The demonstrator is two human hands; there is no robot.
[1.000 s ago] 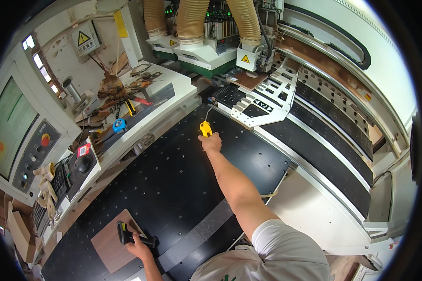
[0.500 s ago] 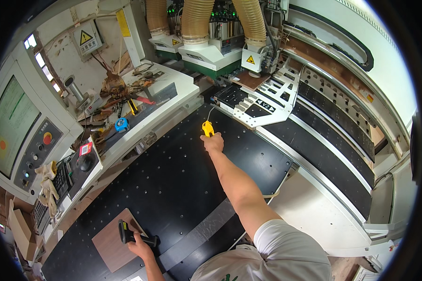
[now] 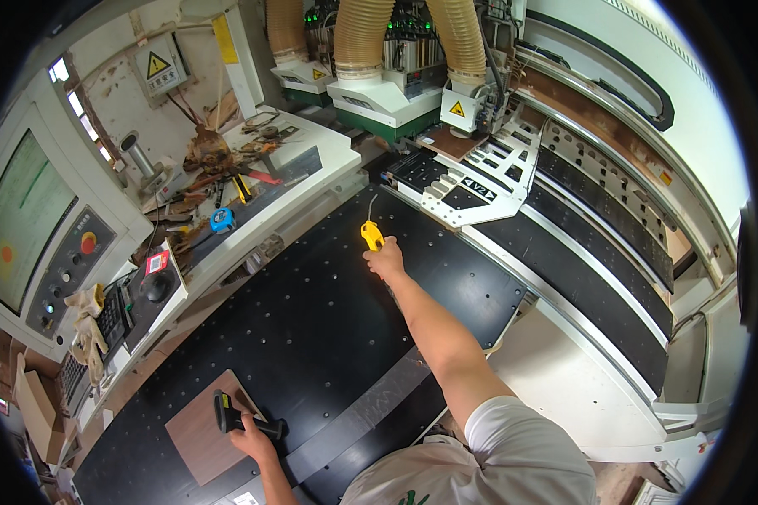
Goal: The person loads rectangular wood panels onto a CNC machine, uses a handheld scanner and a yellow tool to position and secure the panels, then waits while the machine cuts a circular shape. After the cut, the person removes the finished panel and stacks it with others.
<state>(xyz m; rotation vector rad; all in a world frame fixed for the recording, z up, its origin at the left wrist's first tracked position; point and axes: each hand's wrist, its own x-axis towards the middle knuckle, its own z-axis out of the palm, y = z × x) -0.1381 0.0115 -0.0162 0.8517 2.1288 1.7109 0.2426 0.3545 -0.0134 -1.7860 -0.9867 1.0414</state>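
My right hand (image 3: pixel 385 258) is stretched out over the black table and closed around a yellow air blow gun (image 3: pixel 371 236). A thin bent metal nozzle sticks out from the gun, pointing away from me toward the machine. Lower left, my left hand (image 3: pixel 248 438) grips the handle of a black barcode scanner (image 3: pixel 221 411). The scanner is above a brown wood-look panel (image 3: pixel 200 438), which lies on the black table (image 3: pixel 312 337). Whether the scanner touches the panel I cannot tell.
A control console (image 3: pixel 84 244) with a screen stands at left, with work gloves (image 3: pixel 87 332) and a mouse (image 3: pixel 154 286) nearby. A blue tape measure (image 3: pixel 222 220) and tools lie on the side bench. Machine heads with ribbed hoses (image 3: pixel 364 42) and a white slotted plate (image 3: pixel 488 185) fill the back.
My right hand has shifted the blow gun slightly toward me and left, and its nozzle now points more straight ahead. My left hand and the scanner stay nearly in place.
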